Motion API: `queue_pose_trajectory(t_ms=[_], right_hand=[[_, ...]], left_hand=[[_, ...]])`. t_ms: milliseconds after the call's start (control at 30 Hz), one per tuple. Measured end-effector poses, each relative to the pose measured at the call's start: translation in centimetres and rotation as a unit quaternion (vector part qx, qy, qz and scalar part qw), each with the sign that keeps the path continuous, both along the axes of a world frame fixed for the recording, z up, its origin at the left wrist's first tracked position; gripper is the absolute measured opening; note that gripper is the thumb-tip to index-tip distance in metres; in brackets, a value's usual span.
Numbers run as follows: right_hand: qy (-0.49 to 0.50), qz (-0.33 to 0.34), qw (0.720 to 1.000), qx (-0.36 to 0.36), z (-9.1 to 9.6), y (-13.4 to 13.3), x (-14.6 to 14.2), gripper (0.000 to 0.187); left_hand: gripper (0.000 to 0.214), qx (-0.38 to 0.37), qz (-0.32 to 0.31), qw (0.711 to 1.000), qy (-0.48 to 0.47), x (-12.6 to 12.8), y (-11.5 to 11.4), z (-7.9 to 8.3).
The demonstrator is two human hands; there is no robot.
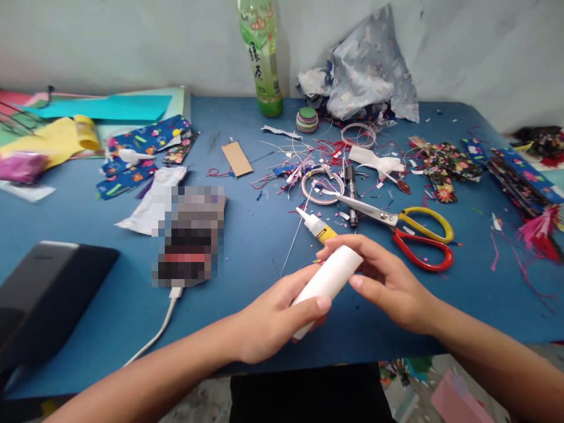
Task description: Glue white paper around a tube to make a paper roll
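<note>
A white strip (328, 282), smooth and slightly curved, slants up to the right above the table's near edge. It looks like paper or cloth; I cannot tell which. My left hand (268, 323) is closed on its lower part, thumb across the front. At its upper end, the fingers of my right hand (396, 294) curl round behind, the thumb close to its right edge. Just beyond my fingers lies a glue bottle (319, 226) with a white nozzle and yellow label, partly hidden. Large scissors (390, 220) with yellow and red handles rest nearby, beside a black marker (351, 194).
Tape rings (323, 185), threads and scraps litter the blue table (255, 235). Patterned fabric pieces (449, 167) lie to the right. A green bottle (264, 64) stands by the wall. A cable (165, 323) runs from a blurred device (191, 235) at left; a dark box-like object (57, 299) sits beyond.
</note>
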State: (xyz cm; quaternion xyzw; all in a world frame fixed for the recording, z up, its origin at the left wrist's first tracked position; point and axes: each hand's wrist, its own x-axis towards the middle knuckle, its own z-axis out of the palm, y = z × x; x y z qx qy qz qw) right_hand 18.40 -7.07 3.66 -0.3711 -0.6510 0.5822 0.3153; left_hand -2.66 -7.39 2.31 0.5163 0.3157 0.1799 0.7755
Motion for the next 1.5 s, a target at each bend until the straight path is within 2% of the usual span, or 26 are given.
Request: queue_pose_trajectory(t_ms=[133, 267, 567, 733, 1167, 1333, 1500], right_hand=[[-0.018, -0.026, 0.999, 0.017, -0.3, 0.1, -0.4, 0.03], [-0.026, -0.045, 0.998, 0.03, -0.9, 0.0, -0.7, 0.028], [0.059, -0.071, 0.992, -0.081, -1.2, 0.0, -1.5, 0.024], [0.081, -0.081, 0.989, -0.088, -1.4, -0.1, -1.7, 0.024], [0.071, -0.09, 0.99, -0.08, -1.4, -0.3, -1.9, 0.022], [0.066, -0.09, 0.991, -0.08, -1.5, -0.4, -2.0, 0.019], [0.065, -0.094, 0.991, -0.072, -1.6, -0.5, -2.0, 0.018]], left_hand=[[0.037, 0.029, 0.0, 0.999, 0.015, 0.0, 0.0, 0.0], [0.044, 0.06, 0.005, 0.998, 0.023, 0.0, -0.1, -0.2], [0.048, 0.114, 0.01, 0.991, 0.073, 0.0, -0.3, -0.3], [0.038, 0.194, 0.008, 0.973, 0.124, 0.2, -0.4, 0.1], [0.022, 0.277, 0.014, 0.946, 0.17, 0.5, -1.0, -0.6], [0.023, 0.309, 0.018, 0.933, 0.183, 0.4, -1.2, -1.4], [0.032, 0.384, 0.028, 0.898, 0.214, 0.5, -1.6, -2.2]])
